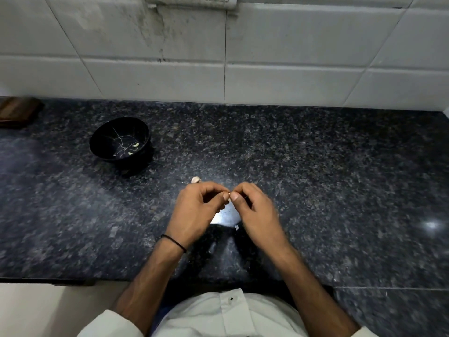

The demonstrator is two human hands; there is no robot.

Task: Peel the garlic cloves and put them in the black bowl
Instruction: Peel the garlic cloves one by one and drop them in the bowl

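left hand (196, 210) and right hand (255, 212) together pinching one garlic clove (229, 193), nearer and right of black bowl (104, 137), spare clove (195, 180) between, open tabletop (340, 166) right of bowl

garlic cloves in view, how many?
4: two cloves in the black bowl; one on the counter beyond the left hand; a fourth clove pinched between it and the right hand, mostly hidden. Hands may hide more.

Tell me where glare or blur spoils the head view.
Head view: glare on the counter under the left hand and right hand, a smaller glint at right; outer counter smeared by blur; tile lines bow from the wide lens; bowl sharp; the clove they pinch barely shows.
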